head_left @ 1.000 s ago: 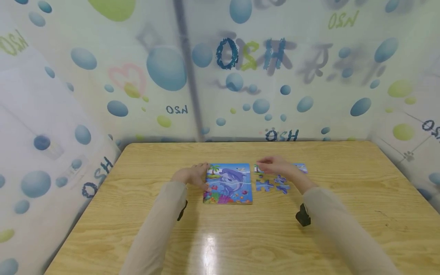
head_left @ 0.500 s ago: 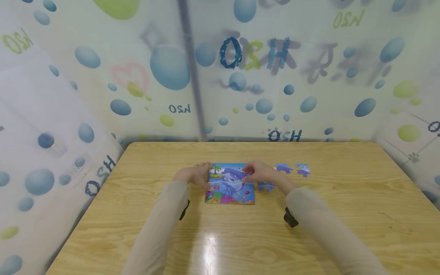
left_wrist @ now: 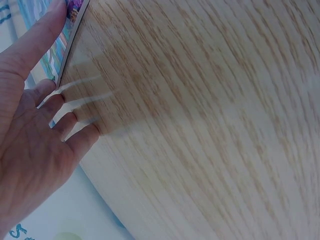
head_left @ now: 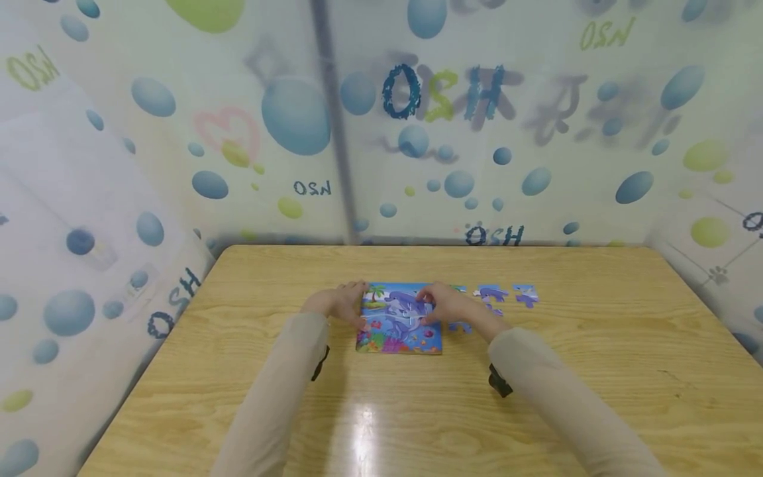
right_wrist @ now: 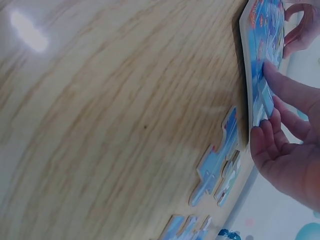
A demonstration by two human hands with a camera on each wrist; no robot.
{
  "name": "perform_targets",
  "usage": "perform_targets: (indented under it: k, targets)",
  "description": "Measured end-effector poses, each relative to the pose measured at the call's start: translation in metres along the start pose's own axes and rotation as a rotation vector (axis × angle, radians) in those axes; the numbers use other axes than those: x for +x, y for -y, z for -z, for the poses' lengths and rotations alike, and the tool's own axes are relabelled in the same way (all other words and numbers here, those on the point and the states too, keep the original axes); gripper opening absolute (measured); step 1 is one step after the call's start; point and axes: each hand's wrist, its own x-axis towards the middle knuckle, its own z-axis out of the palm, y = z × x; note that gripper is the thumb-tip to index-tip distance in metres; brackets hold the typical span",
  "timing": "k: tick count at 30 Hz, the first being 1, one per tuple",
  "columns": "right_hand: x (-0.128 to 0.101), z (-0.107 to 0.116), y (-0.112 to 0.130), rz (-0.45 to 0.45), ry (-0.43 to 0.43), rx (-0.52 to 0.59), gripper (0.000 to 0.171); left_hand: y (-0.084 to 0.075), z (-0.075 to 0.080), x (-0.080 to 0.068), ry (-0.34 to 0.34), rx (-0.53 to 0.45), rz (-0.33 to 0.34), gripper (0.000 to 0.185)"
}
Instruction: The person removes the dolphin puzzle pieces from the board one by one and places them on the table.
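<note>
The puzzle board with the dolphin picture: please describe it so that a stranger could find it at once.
On the wooden table, look near the middle, between the left hand and the right hand. The puzzle board is one whole blue rectangle, whereas the loose pieces to its right are small and scattered.

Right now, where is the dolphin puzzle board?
In the head view, the board lies mid-table between the left hand and right hand, with loose pieces to its right.
</note>
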Motion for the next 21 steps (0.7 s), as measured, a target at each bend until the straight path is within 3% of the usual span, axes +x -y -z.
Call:
perform_targets:
  k: [5,12,17,21]
  targets:
    - [-0.0014,-0.0004,0.0023,-0.006,-0.031,0.031,0.031,0.0010,-0.0005,0.0013,-0.005,0.009,-0.009,0.095]
    - [-0.0066,-0.0009,0.0014,0.080,-0.036,0.076,0.012,-0.0002,-0.0010,0.0009,0.000,0.049,-0.001,0.095]
    - [-0.0078,0.0002,-0.0015,0.134,-0.014,0.076,0.008,-0.0019,-0.0004,-0.0001,0.000,0.042,0.008,0.094]
    - [-0.0090,0.0025,-0.0032,0.103,0.021,0.139,0.009,-0.0027,-0.0006,0.0001,-0.003,0.032,0.012,0.095]
